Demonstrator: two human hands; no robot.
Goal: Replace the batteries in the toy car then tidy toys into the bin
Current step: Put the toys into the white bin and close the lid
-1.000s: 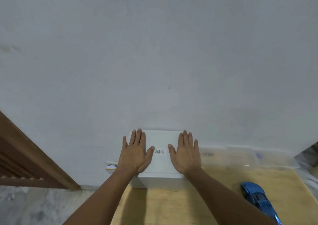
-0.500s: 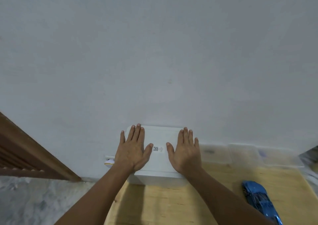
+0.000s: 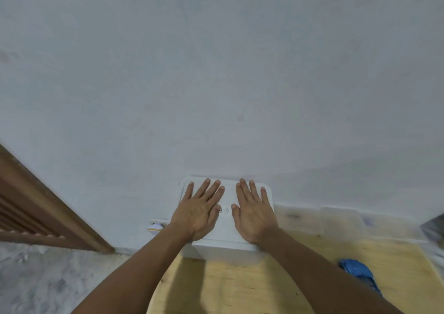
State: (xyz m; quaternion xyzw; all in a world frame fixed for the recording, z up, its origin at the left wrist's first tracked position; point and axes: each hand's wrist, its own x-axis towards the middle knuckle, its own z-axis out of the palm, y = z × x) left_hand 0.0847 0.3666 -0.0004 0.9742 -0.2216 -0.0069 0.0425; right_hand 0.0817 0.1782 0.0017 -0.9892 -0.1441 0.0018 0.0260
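Both arms reach forward, nearly straight. The left hand (image 3: 200,214) and right hand (image 3: 254,214) lie palm-down, side by side, on the white bin (image 3: 227,220) lid, fingers flat and spread, gripping nothing. The bin stands at the table's (image 3: 240,287) far edge against the wall (image 3: 216,73). The blue car (image 3: 359,275) lies on the table, well right of the bin.

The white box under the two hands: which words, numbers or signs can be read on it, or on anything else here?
Label on the white box lid, between the left hand and the right hand: a small square code and some lines of print, too small and blurred to read.
Blue toy car: no text visible.
Clear containers by the wall: no text readable.
So nothing can be quoted.
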